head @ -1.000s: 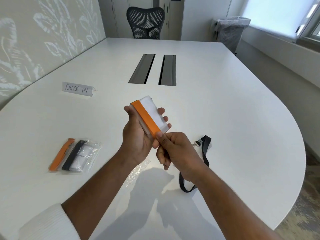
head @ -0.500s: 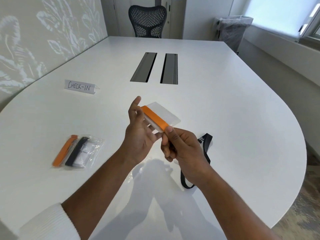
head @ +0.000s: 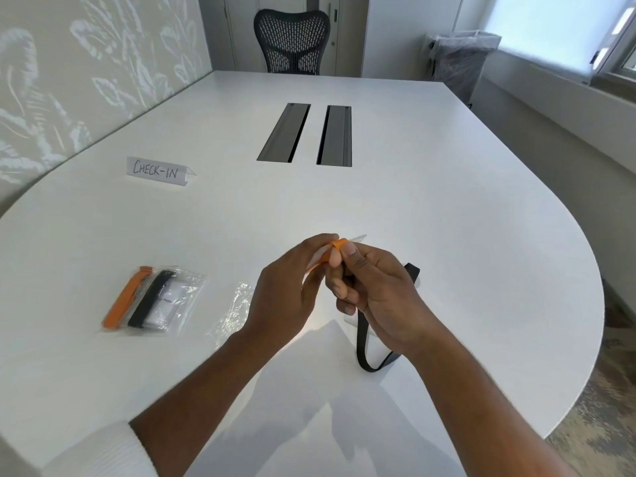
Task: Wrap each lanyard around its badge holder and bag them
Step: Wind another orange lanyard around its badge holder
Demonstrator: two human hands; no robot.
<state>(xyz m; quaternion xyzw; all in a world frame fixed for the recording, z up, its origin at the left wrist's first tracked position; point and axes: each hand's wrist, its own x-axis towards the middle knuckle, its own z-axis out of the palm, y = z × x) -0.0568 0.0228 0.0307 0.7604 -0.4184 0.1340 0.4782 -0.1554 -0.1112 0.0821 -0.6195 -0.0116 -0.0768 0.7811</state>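
Observation:
Both hands meet over the near middle of the white table [head: 447, 218]. My left hand [head: 289, 287] and my right hand [head: 375, 287] together grip a clear badge holder [head: 358, 238] with an orange lanyard [head: 339, 243] wound around it; the holder is seen edge-on and mostly hidden by fingers. A black lanyard [head: 363, 342] lies on the table under my right hand. An empty clear bag [head: 234, 308] lies just left of my left wrist. Further left a filled clear bag [head: 186, 297] holds an orange-wrapped and a black-wrapped badge.
A folded "CHECK-IN" sign [head: 156, 171] stands at the far left. Two grey cable slots [head: 306, 134] sit in the table's centre. A black mesh chair [head: 292, 46] is at the far end, a lined bin [head: 461, 60] by the window. The table's rounded edge runs right.
The wrapped holder has been turned from flat-facing to edge-on and lowered slightly. My left hand's fingers have closed over it, and the empty bag beside my left wrist has come into sight.

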